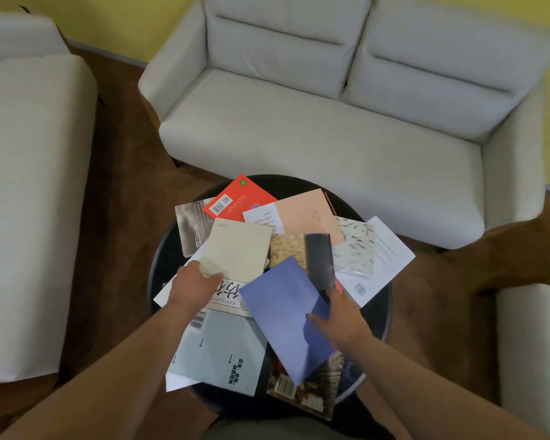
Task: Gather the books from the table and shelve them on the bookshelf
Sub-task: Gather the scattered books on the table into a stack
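Our left grip (194, 289) is clamped on the near-left edge of the beige book (238, 249), thumb on its cover. Our right grip (340, 312) looks closed on the near end of the blurred dark book (319, 258), thumb resting on the purple book (283, 309) beneath. Beyond both grips, more books overlap across the round worktop (162, 258). We judge gathering is at its start; next we must square these two into a stack. No bookshelf shows.

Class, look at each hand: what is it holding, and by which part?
The right hand pinches the dark book by its near end; the left hand grips the beige book at its near left edge.
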